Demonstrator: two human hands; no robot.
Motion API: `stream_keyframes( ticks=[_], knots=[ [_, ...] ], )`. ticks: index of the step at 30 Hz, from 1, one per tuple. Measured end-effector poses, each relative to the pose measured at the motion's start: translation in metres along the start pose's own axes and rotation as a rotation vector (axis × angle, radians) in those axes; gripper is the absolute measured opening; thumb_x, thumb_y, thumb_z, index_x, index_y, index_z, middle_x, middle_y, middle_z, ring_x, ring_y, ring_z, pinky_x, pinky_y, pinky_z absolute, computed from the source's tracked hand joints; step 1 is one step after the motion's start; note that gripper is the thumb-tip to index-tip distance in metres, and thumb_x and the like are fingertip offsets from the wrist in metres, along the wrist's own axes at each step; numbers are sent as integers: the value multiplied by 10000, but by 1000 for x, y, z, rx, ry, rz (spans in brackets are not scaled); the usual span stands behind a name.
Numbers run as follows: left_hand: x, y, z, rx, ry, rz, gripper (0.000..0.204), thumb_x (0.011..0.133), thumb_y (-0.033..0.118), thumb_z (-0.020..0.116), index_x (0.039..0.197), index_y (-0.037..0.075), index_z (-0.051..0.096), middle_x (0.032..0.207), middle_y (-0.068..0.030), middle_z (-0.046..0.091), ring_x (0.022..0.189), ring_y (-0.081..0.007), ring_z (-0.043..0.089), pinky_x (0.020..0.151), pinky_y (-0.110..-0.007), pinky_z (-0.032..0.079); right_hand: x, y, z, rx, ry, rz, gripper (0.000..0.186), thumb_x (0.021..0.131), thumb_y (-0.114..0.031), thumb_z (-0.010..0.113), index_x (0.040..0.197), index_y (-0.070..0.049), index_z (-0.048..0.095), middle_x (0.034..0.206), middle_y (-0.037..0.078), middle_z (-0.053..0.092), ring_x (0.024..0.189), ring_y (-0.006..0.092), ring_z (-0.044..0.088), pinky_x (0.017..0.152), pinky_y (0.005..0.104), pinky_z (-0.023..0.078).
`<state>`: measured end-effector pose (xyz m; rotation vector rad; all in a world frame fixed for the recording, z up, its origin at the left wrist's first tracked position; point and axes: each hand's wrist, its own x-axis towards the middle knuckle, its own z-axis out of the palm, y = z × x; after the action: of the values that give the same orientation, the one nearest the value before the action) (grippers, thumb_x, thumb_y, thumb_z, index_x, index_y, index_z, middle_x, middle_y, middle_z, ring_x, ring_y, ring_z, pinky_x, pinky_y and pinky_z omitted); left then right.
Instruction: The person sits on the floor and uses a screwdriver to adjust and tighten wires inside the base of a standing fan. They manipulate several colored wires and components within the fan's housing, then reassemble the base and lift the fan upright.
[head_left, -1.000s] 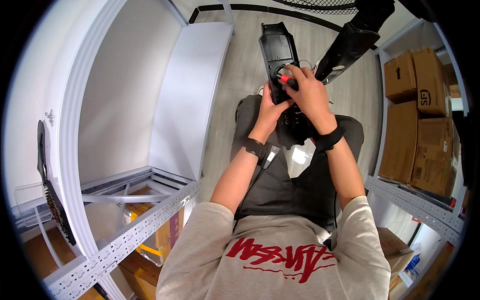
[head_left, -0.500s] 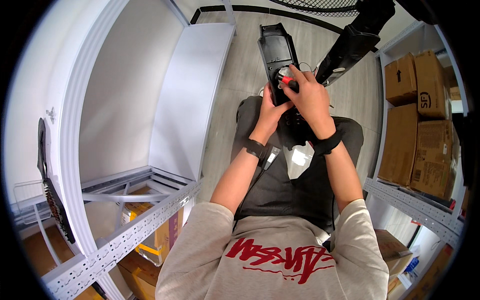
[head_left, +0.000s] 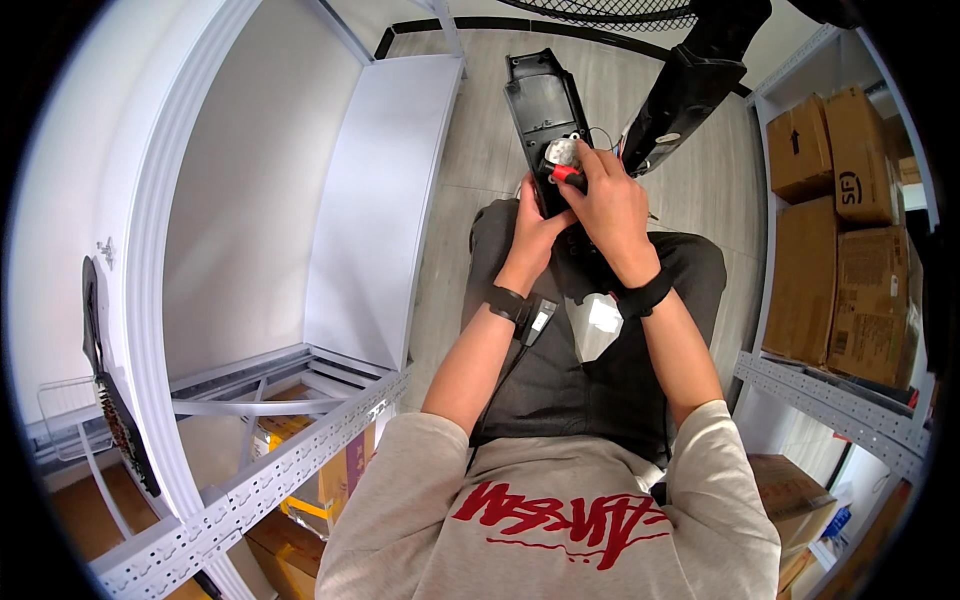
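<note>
My left hand (head_left: 532, 240) is closed around the lower left side of a long black housing (head_left: 540, 100), held above my lap. My right hand (head_left: 615, 215) pinches a small red-and-black tool (head_left: 564, 172) against the housing. A pale round part (head_left: 561, 151) sits on the housing beside the tool, by my right fingertips. A thin wire loops out at the housing's right side. A tall black column (head_left: 675, 95), with wires near its lower end, stands just beyond my right hand. A black cable with a small labelled connector (head_left: 540, 322) hangs by my left wrist.
A white shelf board (head_left: 355, 200) and a perforated metal frame (head_left: 290, 460) are on my left, with boxes below. Stacked cardboard boxes (head_left: 800, 270) fill shelving on my right. A black mesh piece (head_left: 610, 12) is at the top, over the pale floor (head_left: 455, 150).
The housing and both hands have shifted slightly left. My right fingers have moved a little down and right on the housing, uncovering more of the pale round part.
</note>
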<state>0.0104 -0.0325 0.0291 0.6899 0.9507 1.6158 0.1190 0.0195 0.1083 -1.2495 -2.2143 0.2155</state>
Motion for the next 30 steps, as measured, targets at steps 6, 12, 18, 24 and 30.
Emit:
stream_keyframes(
  ticks=[6,12,18,24,30],
  knots=[
    [-1,3,2,-82,5,-55,786,783,-75,726,1443,66,322,1346,-74,507,1262,-197,502,1053,-346,437,-2,6,6,13,26,-37,547,785,-233,782,1265,-38,607,1074,112,662,815,323,702,654,400,574],
    [-1,4,1,-161,0,-97,677,843,-112,646,1418,87,348,1325,-79,528,1206,-211,563,986,-351,500,0,1,-1,105,-19,47,474,833,-257,753,1247,-67,623,1044,128,663,817,351,692,669,420,568],
    [1,2,-2,-168,53,-89,624,844,-119,631,1378,79,376,1231,-90,571,1086,-206,623,906,-363,544,-1,10,-25,401,144,52,188,866,-145,718,999,-17,679,920,155,649,785,365,649,672,391,521],
    [1,3,1,-182,79,-97,644,841,-95,658,1394,69,371,1205,-90,583,1057,-200,626,890,-356,544,-7,25,-59,426,189,158,180,907,-189,718,945,-14,700,855,109,600,739,279,609,664,335,474],
    [2,-2,-1,-152,96,-122,627,843,-88,663,1392,62,401,1192,-82,604,1033,-195,637,863,-351,553,-7,33,-77,631,263,230,185,896,-213,747,928,-32,726,870,74,609,771,204,623,682,312,481]
  ],
)
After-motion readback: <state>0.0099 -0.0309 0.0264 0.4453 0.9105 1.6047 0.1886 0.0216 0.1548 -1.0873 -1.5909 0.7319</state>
